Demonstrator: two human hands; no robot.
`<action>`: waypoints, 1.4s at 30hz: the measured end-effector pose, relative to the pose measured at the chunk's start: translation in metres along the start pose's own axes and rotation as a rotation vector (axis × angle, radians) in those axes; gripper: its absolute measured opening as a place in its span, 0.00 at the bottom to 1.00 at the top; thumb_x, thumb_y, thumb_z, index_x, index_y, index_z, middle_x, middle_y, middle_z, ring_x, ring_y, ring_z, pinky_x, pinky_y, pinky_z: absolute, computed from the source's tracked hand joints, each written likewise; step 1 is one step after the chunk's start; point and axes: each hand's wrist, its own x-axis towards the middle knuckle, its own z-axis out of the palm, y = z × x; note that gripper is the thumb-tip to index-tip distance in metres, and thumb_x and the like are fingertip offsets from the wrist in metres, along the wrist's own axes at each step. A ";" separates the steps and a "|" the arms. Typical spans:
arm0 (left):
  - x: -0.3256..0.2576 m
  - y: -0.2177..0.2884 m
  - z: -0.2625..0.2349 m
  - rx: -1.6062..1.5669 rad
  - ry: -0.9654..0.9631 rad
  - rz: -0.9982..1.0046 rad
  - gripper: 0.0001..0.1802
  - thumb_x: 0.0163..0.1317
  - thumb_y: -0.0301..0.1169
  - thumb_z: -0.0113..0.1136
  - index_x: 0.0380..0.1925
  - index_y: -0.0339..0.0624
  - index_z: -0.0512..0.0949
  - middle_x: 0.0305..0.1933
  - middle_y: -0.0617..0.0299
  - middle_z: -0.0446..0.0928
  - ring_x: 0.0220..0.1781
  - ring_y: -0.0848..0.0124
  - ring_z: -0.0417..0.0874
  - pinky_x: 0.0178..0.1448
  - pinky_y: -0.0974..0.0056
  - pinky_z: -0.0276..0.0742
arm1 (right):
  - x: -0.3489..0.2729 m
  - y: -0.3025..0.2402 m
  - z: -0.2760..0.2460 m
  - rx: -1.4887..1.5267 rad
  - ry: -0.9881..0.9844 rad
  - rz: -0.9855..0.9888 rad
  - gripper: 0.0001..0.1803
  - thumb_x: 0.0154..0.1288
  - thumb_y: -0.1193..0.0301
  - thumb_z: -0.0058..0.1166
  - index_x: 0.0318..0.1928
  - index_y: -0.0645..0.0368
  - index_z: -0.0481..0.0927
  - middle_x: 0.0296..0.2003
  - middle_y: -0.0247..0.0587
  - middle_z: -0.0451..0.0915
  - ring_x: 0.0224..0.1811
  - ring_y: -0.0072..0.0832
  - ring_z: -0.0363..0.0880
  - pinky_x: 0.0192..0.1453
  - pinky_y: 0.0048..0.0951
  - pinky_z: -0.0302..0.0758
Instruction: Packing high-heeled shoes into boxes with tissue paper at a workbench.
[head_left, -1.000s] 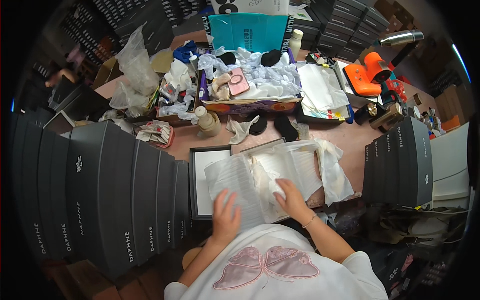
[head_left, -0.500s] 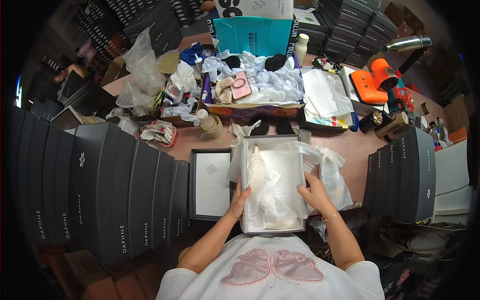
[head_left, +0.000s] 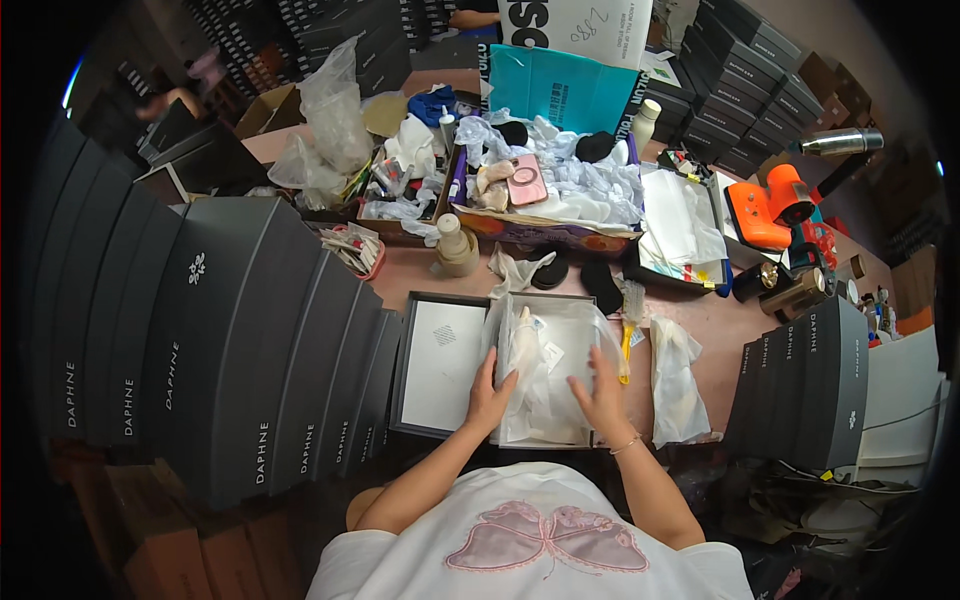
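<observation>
In front of me a grey shoe box [head_left: 545, 441] lies open, lined with translucent white tissue paper [head_left: 578, 312]. Inside it, along the left side, is a pale shoe [head_left: 524, 345] partly covered by tissue. A small white card [head_left: 551, 354] lies beside the shoe. My left hand [head_left: 490, 394] rests against the paper at the box's left edge, fingers stretched and thumb apart. At the right edge, my right hand [head_left: 602, 398] is spread over the tissue, holding nothing. Left of the box is its lid [head_left: 437, 365], inner side up. A tissue-wrapped item [head_left: 679, 385] lies to the right.
Dark shoe boxes are stacked at left [head_left: 225, 350] and right [head_left: 800, 390]. A brush with a yellow handle [head_left: 627, 350] and black round pads [head_left: 600, 288] lie behind the box. Farther back are a cream bottle [head_left: 457, 248], a carton of crumpled paper [head_left: 545, 226] and an orange device [head_left: 762, 212].
The shoe box has come down onto the table beside its lid. My right hand has let go of the box's edge and spread. The brush has come into sight.
</observation>
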 end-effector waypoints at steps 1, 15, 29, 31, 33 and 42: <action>-0.009 -0.001 -0.002 -0.135 0.006 -0.025 0.42 0.61 0.42 0.61 0.68 0.31 0.53 0.66 0.38 0.61 0.70 0.52 0.61 0.71 0.57 0.57 | -0.005 -0.017 0.011 0.040 -0.159 0.044 0.38 0.58 0.56 0.59 0.60 0.71 0.65 0.48 0.63 0.75 0.53 0.54 0.73 0.57 0.40 0.71; -0.038 0.096 -0.005 -0.745 0.010 -0.150 0.24 0.67 0.37 0.56 0.58 0.35 0.66 0.55 0.57 0.73 0.55 0.69 0.75 0.59 0.64 0.71 | 0.010 -0.118 -0.006 0.499 -0.167 0.110 0.22 0.66 0.64 0.53 0.56 0.64 0.71 0.48 0.57 0.76 0.52 0.44 0.77 0.52 0.36 0.73; -0.038 0.057 -0.064 -0.910 -0.278 -0.273 0.36 0.71 0.55 0.38 0.70 0.43 0.53 0.64 0.54 0.67 0.61 0.65 0.73 0.64 0.62 0.69 | -0.012 -0.150 -0.028 0.322 -0.177 -0.319 0.19 0.54 0.73 0.61 0.48 0.57 0.76 0.51 0.44 0.76 0.59 0.40 0.71 0.68 0.47 0.61; -0.040 0.062 -0.094 -0.875 -0.384 -0.319 0.40 0.69 0.55 0.43 0.70 0.38 0.51 0.64 0.51 0.67 0.61 0.64 0.73 0.64 0.60 0.70 | 0.037 -0.163 -0.090 -0.314 -0.021 -0.530 0.29 0.51 0.72 0.63 0.56 0.57 0.71 0.50 0.49 0.75 0.50 0.44 0.76 0.53 0.38 0.74; -0.036 0.077 -0.103 -0.940 -0.506 -0.398 0.39 0.69 0.54 0.44 0.69 0.36 0.54 0.65 0.51 0.67 0.61 0.64 0.74 0.63 0.59 0.70 | 0.045 -0.132 -0.093 -0.165 -0.457 -0.484 0.34 0.49 0.69 0.65 0.59 0.56 0.68 0.47 0.51 0.77 0.45 0.45 0.79 0.46 0.40 0.76; -0.050 0.149 -0.116 -0.451 0.471 0.261 0.24 0.72 0.46 0.40 0.49 0.35 0.73 0.41 0.58 0.75 0.44 0.67 0.77 0.49 0.63 0.74 | 0.003 -0.037 -0.053 0.247 -0.133 0.301 0.34 0.52 0.61 0.67 0.55 0.63 0.68 0.35 0.51 0.81 0.29 0.37 0.82 0.32 0.34 0.77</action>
